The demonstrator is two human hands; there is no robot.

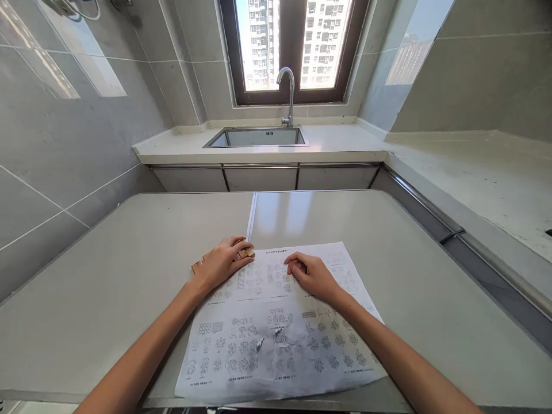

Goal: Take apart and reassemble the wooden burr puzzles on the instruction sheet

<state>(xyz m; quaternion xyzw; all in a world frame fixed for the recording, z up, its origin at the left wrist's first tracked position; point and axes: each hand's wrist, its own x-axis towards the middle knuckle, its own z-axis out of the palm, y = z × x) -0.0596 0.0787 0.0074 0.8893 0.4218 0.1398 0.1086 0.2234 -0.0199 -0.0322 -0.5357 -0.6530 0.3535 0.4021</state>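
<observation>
A large white sheet (241,313) printed with rows of small line diagrams lies on the table, creased and torn in two small spots near its middle. My left hand (222,259) rests at the sheet's upper left corner, its fingers bent over a brown, wooden-looking notched piece (197,267). Most of that piece is hidden under the palm; a lighter end shows by the fingertips. Over the upper middle of the sheet is my right hand (311,273), fingers curled, index finger pointing left at the print. Nothing shows between its fingers.
The pale table (107,287) has a seam running back from the sheet. Behind it stands a counter (172,150) with a sink (259,137) and a curved faucet (290,95) below a window. Another counter (474,167) runs along the right wall; grey tiles line the left.
</observation>
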